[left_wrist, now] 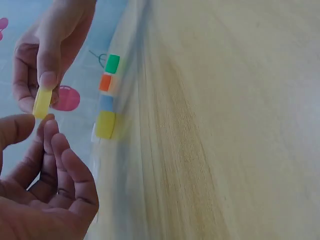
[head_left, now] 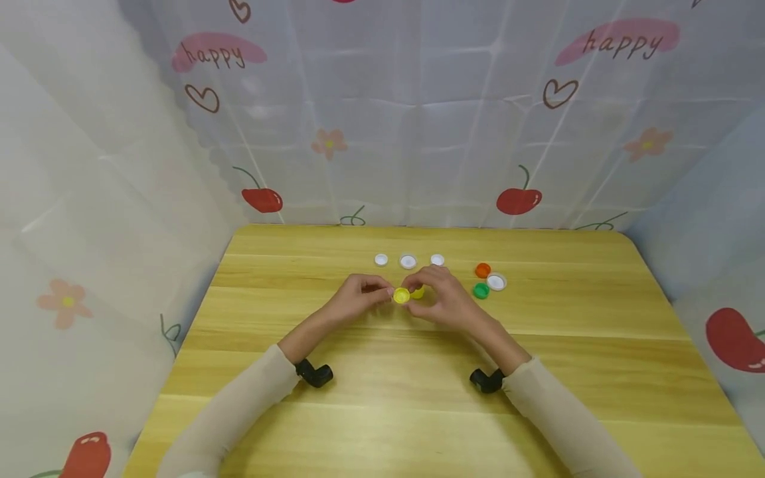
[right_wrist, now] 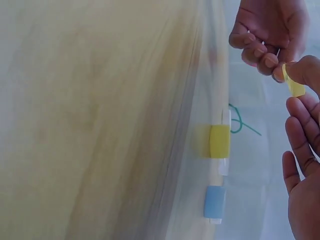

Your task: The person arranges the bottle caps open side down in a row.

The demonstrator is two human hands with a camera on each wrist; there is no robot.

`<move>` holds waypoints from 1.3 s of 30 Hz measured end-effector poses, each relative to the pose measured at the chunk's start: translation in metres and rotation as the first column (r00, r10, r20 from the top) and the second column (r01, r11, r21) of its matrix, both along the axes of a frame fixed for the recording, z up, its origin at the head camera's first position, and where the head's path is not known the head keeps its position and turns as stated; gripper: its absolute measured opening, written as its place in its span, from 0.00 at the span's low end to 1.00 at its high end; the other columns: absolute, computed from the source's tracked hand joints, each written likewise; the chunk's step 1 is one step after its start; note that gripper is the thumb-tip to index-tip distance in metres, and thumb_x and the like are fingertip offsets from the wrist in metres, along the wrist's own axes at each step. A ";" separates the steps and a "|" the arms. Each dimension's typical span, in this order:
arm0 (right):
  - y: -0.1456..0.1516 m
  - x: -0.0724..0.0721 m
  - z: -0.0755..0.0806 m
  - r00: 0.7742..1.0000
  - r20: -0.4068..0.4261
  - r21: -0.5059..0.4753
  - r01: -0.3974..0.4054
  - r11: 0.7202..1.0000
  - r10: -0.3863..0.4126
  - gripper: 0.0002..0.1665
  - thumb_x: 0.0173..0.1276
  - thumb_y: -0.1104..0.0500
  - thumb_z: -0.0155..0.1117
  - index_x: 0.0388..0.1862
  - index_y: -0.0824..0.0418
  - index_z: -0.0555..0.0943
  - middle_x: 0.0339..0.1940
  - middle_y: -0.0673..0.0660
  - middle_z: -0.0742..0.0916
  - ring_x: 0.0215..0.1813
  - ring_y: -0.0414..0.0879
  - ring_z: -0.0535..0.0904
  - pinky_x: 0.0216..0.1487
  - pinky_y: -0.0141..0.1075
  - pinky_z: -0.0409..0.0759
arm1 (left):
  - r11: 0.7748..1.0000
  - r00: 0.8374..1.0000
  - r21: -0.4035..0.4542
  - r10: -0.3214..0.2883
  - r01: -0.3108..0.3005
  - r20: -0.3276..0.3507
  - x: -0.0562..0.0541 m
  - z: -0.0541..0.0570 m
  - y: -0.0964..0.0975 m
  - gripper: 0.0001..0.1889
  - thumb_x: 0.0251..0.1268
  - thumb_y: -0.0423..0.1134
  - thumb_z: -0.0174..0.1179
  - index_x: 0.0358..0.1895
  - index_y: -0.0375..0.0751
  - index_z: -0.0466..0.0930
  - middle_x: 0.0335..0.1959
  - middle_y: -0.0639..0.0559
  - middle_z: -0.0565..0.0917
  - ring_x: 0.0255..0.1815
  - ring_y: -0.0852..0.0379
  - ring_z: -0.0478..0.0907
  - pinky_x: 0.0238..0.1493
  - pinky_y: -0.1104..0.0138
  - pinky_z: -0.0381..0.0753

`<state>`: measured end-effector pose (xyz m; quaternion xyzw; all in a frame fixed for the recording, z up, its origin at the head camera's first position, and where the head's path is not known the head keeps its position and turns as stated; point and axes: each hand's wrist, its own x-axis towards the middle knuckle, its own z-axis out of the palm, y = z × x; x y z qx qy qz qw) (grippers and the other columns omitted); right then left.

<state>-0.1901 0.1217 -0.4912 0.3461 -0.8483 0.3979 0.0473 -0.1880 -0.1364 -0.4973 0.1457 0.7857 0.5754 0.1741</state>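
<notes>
**Small round yellow plastic cap (head_left: 401,296) pinched between both hands**

The cap is held above the tabletop in front of the person, its ringed face turned up toward the head camera. Seen edge-on in the left wrist view, its long axis runs nearly upright, slightly tilted.

The left hand (head_left: 360,296) grasps the left rim between thumb and forefinger, their tips nearly together; its other fingers are loosely bent. The right hand (head_left: 445,300) grasps the opposite side, thumb and fingertips parted by the cap.

Just behind the right fingers sits a second yellow plastic cap (head_left: 418,292). Farther off, three round white plastic caps (head_left: 408,261) form a row, the rightmost just beyond the right hand. Right of that hand, a round orange plastic cap (head_left: 483,270), a round green plastic cap (head_left: 481,291) and a round white, clear-rimmed cap (head_left: 496,282) cluster closely.

The yellowish wood-grain table (head_left: 394,411) ends shortly past the row, at a white printed curtain (head_left: 406,153); wood extends widely to both sides and between the forearms.
</notes>
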 end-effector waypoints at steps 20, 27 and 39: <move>0.001 0.009 -0.003 0.991 0.133 0.048 -0.033 0.998 0.027 0.26 0.71 0.50 0.79 0.63 0.53 0.82 0.52 0.50 0.87 0.49 0.46 0.86 0.53 0.44 0.88 | 0.999 0.991 -0.026 0.023 -0.027 -0.130 0.004 -0.003 0.005 0.06 0.70 0.39 0.64 0.40 0.46 0.91 0.39 0.51 0.90 0.40 0.55 0.81 0.45 0.65 0.81; -0.003 0.005 0.000 0.878 0.476 -0.086 -0.004 0.996 0.044 0.25 0.89 0.44 0.51 0.58 0.63 0.82 0.47 0.66 0.89 0.42 0.60 0.88 0.44 0.47 0.90 | 0.987 0.941 -0.092 0.092 -0.129 -0.326 0.007 0.001 0.006 0.04 0.63 0.37 0.68 0.39 0.51 0.89 0.36 0.55 0.87 0.37 0.55 0.82 0.41 0.67 0.84; -0.003 -0.001 -0.005 0.735 0.640 -0.238 -0.087 0.967 0.224 0.29 0.92 0.49 0.45 0.54 0.77 0.77 0.42 0.76 0.85 0.37 0.64 0.84 0.36 0.44 0.88 | 0.955 0.694 -0.250 -0.071 -0.160 -0.716 0.011 0.003 0.009 0.04 0.63 0.37 0.71 0.38 0.49 0.87 0.36 0.57 0.86 0.39 0.61 0.79 0.43 0.65 0.85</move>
